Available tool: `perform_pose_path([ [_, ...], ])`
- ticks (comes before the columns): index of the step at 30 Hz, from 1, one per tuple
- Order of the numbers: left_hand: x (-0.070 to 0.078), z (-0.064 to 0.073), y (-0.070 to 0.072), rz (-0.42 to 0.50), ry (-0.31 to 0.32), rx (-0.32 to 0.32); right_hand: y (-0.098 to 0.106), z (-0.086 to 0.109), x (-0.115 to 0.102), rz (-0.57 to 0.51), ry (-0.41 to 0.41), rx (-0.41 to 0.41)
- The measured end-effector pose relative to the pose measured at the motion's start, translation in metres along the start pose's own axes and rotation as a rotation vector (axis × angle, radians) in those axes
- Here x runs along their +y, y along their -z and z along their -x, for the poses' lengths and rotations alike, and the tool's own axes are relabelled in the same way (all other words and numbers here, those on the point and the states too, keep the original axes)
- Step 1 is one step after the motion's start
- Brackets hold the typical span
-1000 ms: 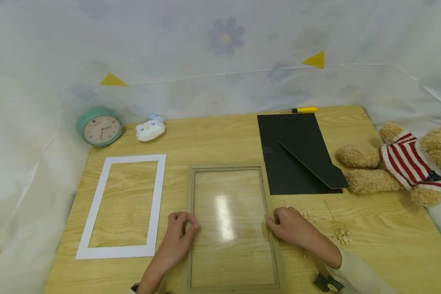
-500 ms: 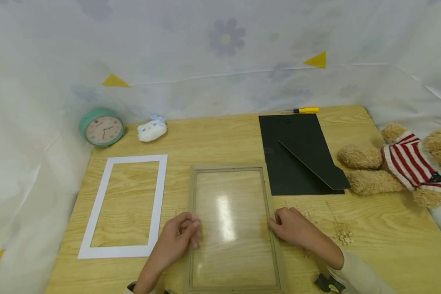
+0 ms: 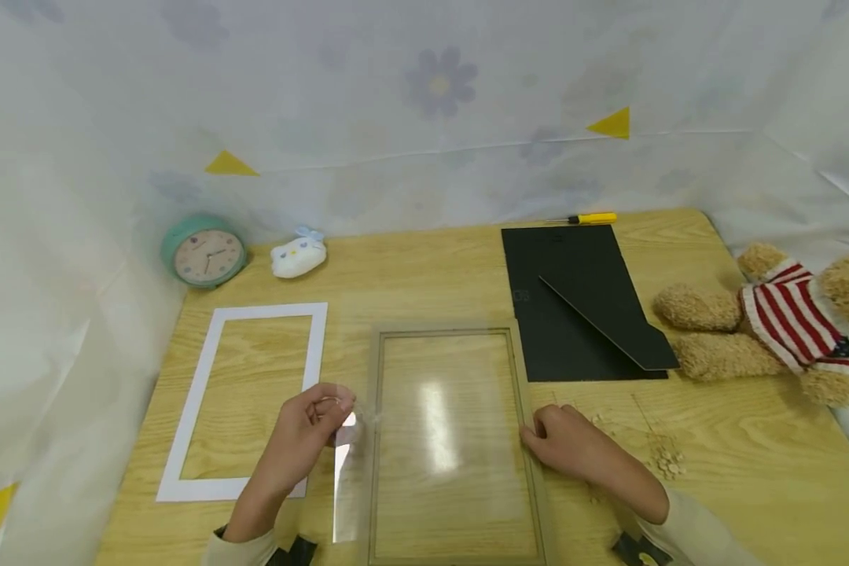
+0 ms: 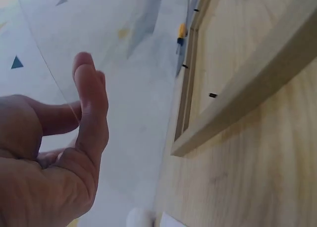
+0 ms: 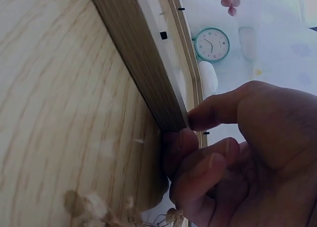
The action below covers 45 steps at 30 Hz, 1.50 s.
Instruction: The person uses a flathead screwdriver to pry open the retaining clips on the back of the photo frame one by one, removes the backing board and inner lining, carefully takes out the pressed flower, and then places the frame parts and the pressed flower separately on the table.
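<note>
My left hand point(image 3: 297, 440) pinches a clear sheet point(image 3: 343, 503) by its left edge, raised over the left side of a wooden picture frame point(image 3: 521, 369). In the left wrist view the sheet's thin edge runs between thumb and fingers point(image 4: 93, 113), above the frame point(image 4: 247, 83). The sheet's far edges are hard to make out. My right hand point(image 3: 576, 444) grips the frame's right side; the right wrist view shows the thumb on top and the fingers curled at the outer side point(image 5: 181, 147). The frame lies flat on the table.
Left of the frame lies a white mat point(image 3: 314, 346). A clock point(image 3: 208, 255) and white plush head point(image 3: 299, 257) stand behind. A black backing board point(image 3: 559, 346), screwdriver point(image 3: 596, 218), teddy bear point(image 3: 785, 314) and dried flowers point(image 3: 668, 460) are to the right.
My left hand has moved left from the frame's left side, bringing the clear sheet's edge up and out past the frame. The right hand has stayed on the frame's right side.
</note>
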State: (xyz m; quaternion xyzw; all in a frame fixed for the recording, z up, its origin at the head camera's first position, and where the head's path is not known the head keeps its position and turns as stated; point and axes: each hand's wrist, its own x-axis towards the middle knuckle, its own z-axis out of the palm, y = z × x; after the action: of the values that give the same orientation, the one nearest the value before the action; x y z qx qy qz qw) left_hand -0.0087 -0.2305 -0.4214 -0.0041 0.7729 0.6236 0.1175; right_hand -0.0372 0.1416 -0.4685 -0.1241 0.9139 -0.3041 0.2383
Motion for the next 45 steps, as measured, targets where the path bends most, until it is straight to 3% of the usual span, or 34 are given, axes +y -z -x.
perform_pose_path([
  [3, 0.004, -0.012, 0.0, 0.108, 0.006, 0.06, 0.001, 0.001, 0.0, -0.005, 0.014, 0.005],
  [8, 0.01, -0.036, -0.012, 0.341, 0.003, 0.084, 0.0, 0.003, -0.001, -0.018, 0.042, 0.018],
  [14, 0.016, -0.07, -0.04, 0.605, 0.048, 0.099, -0.003, 0.006, 0.0, -0.01, 0.054, 0.021],
  [19, 0.018, -0.094, -0.067, 0.762, 0.078, 0.103, -0.005, 0.009, 0.0, -0.029, 0.065, 0.003],
  [24, 0.013, -0.106, -0.089, 0.829, 0.131, 0.109, -0.008, 0.012, 0.001, -0.048, 0.067, -0.005],
  [28, 0.01, -0.111, -0.097, 0.855, 0.151, 0.13, -0.009, 0.012, 0.002, -0.051, 0.075, 0.0],
  [38, 0.013, -0.132, -0.096, 0.93, 0.195, 0.054, -0.011, 0.012, 0.004, -0.034, 0.074, -0.01],
  [45, 0.015, -0.136, -0.092, 0.981, 0.249, 0.025, -0.009, 0.014, 0.002, -0.024, 0.073, -0.02],
])
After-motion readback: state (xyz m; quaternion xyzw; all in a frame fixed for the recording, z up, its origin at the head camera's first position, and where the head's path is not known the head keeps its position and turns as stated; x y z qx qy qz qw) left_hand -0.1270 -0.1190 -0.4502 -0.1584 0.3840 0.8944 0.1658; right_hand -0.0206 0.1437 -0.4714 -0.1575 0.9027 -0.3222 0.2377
